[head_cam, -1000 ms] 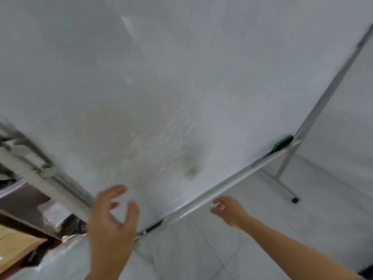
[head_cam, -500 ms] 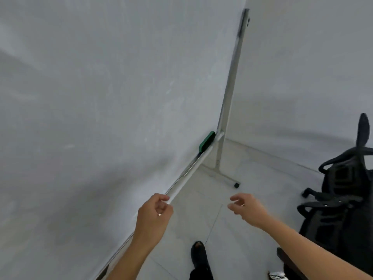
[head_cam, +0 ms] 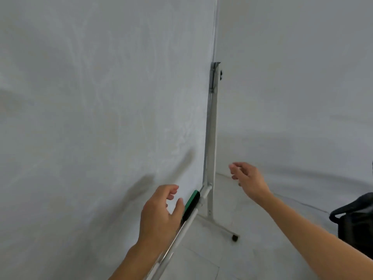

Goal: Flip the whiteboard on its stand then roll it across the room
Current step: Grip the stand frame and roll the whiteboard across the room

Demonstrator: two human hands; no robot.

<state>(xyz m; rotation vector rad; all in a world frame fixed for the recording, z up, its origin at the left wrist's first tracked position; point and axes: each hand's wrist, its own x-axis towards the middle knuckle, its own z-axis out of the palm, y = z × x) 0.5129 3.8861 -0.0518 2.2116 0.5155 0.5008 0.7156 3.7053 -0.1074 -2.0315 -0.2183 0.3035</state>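
The whiteboard stands upright and fills the left two thirds of the head view, its surface smeared with wipe marks. Its marker tray runs along the bottom edge, with a green eraser lying near the right end. The stand's right post rises beside the board, and a foot with a black caster reaches out over the floor. My left hand hovers open just above the tray, next to the eraser. My right hand is open in the air to the right of the post, touching nothing.
A pale wall stands close behind the stand on the right. A black office chair sits at the right edge. The floor is light tile.
My left hand has let go of the tray and opened, ending up further along it near the eraser. My right hand has risen toward the post. My view has swung right along the board.
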